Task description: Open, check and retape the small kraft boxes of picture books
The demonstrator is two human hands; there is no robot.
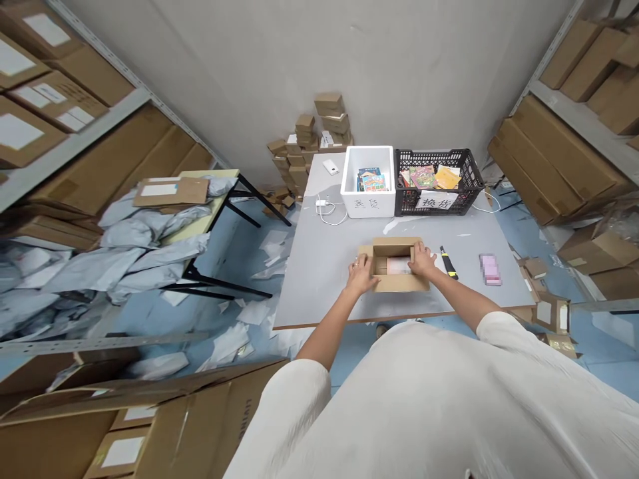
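Note:
A small open cardboard box [397, 285] lies on the grey table [319, 266] in front of me, with something pale and pinkish inside. My left hand [362, 274] grips the box's left side, fingers curled over its edge. My right hand [423, 259] rests on the right side, fingers bent over the rim and reaching into the opening. Just right of the box lies a black and yellow utility knife [448, 262].
A white foam bin [368, 181] and a black crate [438, 181] hold colourful packs at the table's far edge. A charger with cable [327, 207], a phone [330, 166] and a pink item [490, 269] lie on the table. Grey mailer bags, stacked cartons and shelves surround it.

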